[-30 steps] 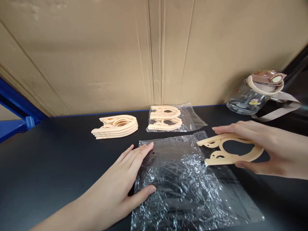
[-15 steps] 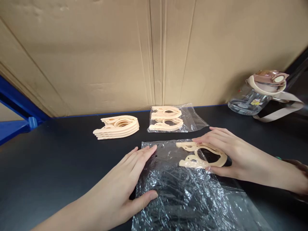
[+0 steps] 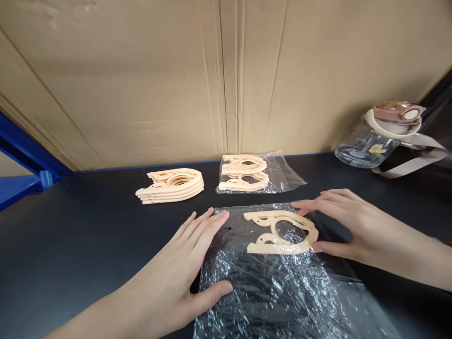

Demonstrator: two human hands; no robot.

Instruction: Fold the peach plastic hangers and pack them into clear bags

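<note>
A cream folding hanger (image 3: 310, 235) lies under the clear film of a plastic bag (image 3: 257, 282), its rounded end to the right. My left hand (image 3: 187, 263) rests flat on the bag's left edge, fingers stretched out and thumb apart. At the hanger's rounded end is my right hand (image 3: 353, 230), thumb and fingers spread. Its thumb tip touches or nearly touches the hanger, while the forefinger reaches the bag's far edge. Beyond the bag sit a stack of cream folding hangers (image 3: 176, 190) and a second clear bag (image 3: 282, 176) with cream folding hangers inside (image 3: 243, 182).
A clear drinking bottle (image 3: 377, 141) with a brown lid and a pale strap stands at the back right. Brown cardboard (image 3: 158, 84) walls off the rear of the black tabletop (image 3: 70, 235). A blue metal frame (image 3: 31, 160) is at the left.
The hanger has slid left and slightly nearer inside the bag. My right hand has opened around its rounded end and drawn a little to the right. My left hand stays nearly still.
</note>
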